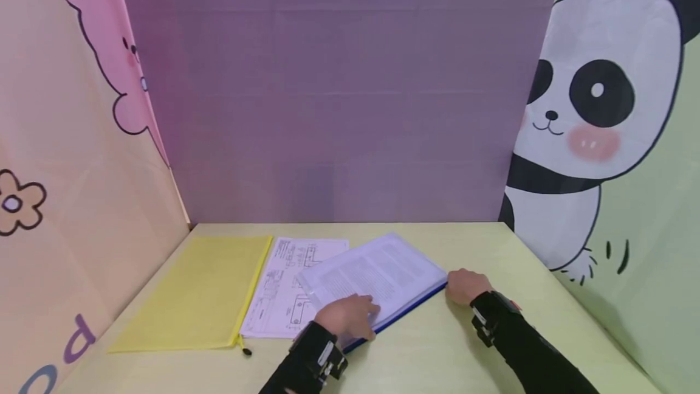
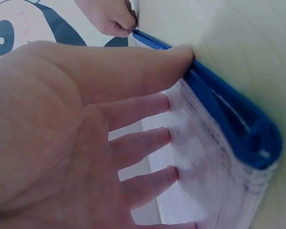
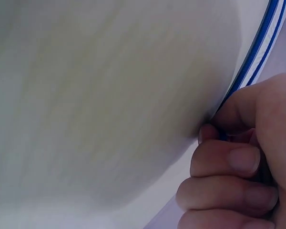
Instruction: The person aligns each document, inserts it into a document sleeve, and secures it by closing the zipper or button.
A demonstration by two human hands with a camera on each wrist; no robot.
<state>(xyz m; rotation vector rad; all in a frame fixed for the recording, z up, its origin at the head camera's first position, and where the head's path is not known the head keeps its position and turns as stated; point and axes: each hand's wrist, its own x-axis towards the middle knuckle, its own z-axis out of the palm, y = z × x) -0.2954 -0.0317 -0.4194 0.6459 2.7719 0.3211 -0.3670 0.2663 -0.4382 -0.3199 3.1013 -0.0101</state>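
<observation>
Along the folder point(image 1: 383, 275), the left hand point(image 1: 348, 315) splays, the right hand point(image 1: 468, 286) pinches.

Clear folder point(image 1: 391, 272), blue edge, printed page showing through, sits slanted, left side overlapping drawing sheet point(image 1: 287, 287)!

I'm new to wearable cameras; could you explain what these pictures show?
There's no machine here: these are a person's bare left hand and right hand. The wide picture comes from a camera on the head, the close-ups from one on each wrist. On the table are a yellow folder and a sheet with drawings; a blue-edged folder of printed pages partly covers that sheet. The right hand grips this top folder at a corner; the left hand touches its cover with the fingertips, thumb against the blue edge.
</observation>
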